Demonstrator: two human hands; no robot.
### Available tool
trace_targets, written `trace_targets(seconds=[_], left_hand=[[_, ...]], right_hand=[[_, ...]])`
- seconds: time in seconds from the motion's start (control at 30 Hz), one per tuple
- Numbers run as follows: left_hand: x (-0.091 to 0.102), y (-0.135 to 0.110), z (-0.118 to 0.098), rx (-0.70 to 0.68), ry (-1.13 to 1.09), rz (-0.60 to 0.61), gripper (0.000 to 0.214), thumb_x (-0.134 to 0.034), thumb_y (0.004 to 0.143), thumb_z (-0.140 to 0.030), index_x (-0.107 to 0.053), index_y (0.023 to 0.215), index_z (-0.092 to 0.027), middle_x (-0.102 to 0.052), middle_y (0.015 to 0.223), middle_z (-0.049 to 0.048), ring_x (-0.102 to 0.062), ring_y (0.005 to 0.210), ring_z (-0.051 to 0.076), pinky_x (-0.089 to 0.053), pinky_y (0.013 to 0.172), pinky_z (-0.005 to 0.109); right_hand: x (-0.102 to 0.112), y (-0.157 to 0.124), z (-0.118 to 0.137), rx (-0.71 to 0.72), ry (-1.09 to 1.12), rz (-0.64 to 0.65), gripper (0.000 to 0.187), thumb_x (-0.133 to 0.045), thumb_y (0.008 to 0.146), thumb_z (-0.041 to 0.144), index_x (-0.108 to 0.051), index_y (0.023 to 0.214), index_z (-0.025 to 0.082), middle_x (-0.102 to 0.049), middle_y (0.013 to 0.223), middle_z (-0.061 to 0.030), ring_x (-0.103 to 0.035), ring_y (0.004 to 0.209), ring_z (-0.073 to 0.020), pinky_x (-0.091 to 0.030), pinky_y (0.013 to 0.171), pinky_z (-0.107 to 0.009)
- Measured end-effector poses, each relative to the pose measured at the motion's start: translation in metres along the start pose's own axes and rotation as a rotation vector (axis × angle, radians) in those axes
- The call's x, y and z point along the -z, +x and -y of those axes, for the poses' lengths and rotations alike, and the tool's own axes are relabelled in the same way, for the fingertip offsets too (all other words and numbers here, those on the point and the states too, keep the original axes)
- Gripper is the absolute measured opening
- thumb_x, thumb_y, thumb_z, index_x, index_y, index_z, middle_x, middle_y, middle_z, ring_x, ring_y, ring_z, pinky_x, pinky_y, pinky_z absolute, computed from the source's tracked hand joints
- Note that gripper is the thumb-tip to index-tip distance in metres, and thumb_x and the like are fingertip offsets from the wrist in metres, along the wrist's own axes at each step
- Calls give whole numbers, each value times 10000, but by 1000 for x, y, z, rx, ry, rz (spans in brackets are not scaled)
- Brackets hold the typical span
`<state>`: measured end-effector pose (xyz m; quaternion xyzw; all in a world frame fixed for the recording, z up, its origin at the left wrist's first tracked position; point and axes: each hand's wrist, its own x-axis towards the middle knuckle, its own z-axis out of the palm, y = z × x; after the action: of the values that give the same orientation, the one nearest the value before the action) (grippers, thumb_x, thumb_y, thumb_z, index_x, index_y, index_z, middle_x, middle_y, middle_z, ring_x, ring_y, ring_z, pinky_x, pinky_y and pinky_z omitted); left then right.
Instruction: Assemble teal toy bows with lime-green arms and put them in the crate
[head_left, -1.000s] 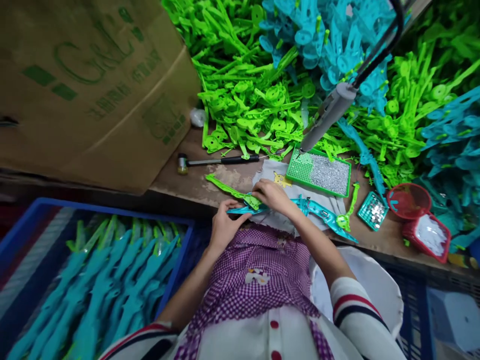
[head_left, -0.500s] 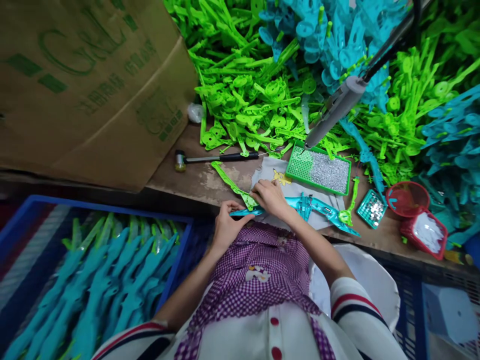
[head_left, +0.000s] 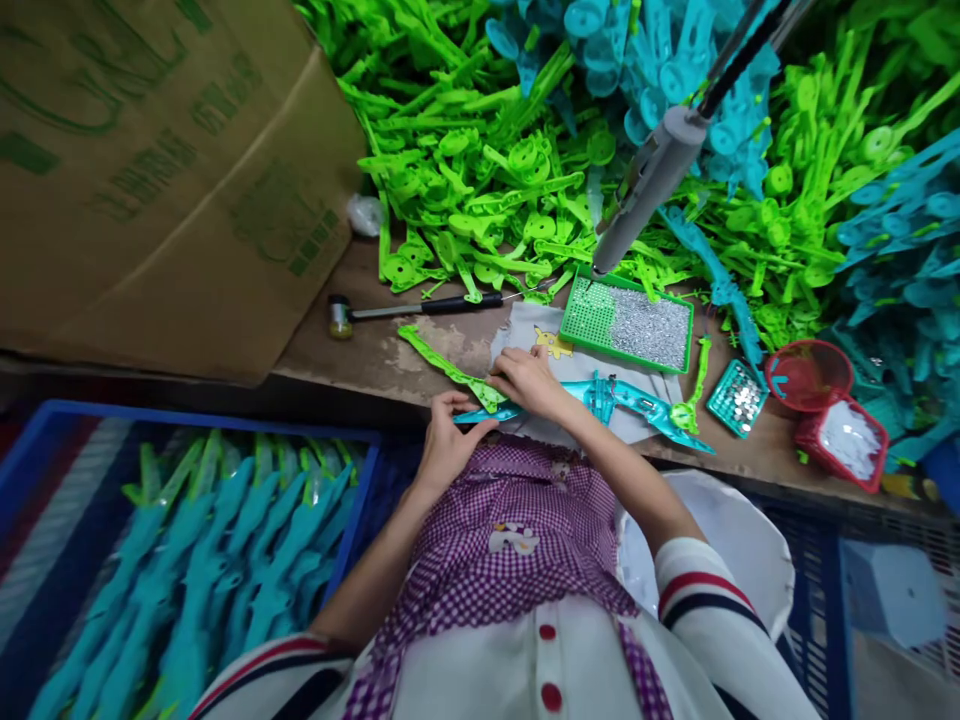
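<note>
A long blue plastic shell (head_left: 639, 402) lies across the cloth (head_left: 517, 325) at the bench's front edge. My left hand (head_left: 442, 445) grips its left end between thumb and fingers. My right hand (head_left: 531, 382) is closed over the same end, its fingertips at the base of a bright green plastic arm (head_left: 442, 366) that slants up and left. What those fingertips pinch is partly hidden. At the shell's right end sits a second green arm (head_left: 697, 385). Small fittings show in the middle of the shell.
A green tray of small metal screws (head_left: 652, 330) stands behind the shell, under a hanging electric screwdriver (head_left: 652, 185). A hammer (head_left: 412, 308), teal tray (head_left: 739, 398) and red tubs (head_left: 847, 440) surround it. Green parts (head_left: 465, 190) heap behind; a carton (head_left: 150, 190) and blue crate (head_left: 360, 437) stand left.
The view has shifted a little, so the bench appears slightly further left and up. Both hands stay on the left end of the shell, with little change in grip.
</note>
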<state>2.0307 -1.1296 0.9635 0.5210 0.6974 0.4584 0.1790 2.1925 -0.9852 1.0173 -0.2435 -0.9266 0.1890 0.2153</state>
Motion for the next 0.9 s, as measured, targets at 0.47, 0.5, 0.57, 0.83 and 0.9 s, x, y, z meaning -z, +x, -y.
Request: trace_targets(seconds=[0.47,0.5,0.57,0.83,0.9], left_hand=[[15,14,-25,-51,103,163,573,-789,779,-462,-637,1287,-244,-704,1004,43,-681,919,221,-540,913,376],[15,16,-26,-51,115,180,575,-789,779,-456,-636,1291,-243,-703,992,40,-679,911,221,-540,906,375],[18,23,-31,-65,171,235,574,-804,766,-443,-643,1281,-248,-694,976,40,-669,893,226,-539,876,373],[35,50,-48,-157,279,392,424,-816,749,-487,-715,1083,-247,-680,997,57,-629,988,269,-508,874,381],[32,48,-46,-112,179,358,358,-707,855,-491,-712,1107,-236,-675,1008,57,-644,936,235,-522,818,346]], right_hand=[[-3,-11,-4,-55,135,23,324,-422,1063,374,-659,1243,244,-695,1202,-70,-595,1127,-214,-269,904,-365],[-2,-14,-4,-61,143,-10,337,-426,1062,379,-637,1294,255,-682,1259,-73,-585,1162,-217,-271,919,-372],[-2,-21,-5,-75,114,-52,339,-444,1055,384,-654,1283,248,-682,1282,-80,-579,1183,-229,-269,954,-396],[6,-72,-10,-179,139,-217,365,-430,1058,392,-620,1329,239,-656,1366,-75,-568,1278,-213,-331,1030,-398],[7,-84,-8,-203,101,-198,386,-418,1059,396,-591,1367,242,-633,1402,-86,-557,1299,-224,-346,1042,-408]])
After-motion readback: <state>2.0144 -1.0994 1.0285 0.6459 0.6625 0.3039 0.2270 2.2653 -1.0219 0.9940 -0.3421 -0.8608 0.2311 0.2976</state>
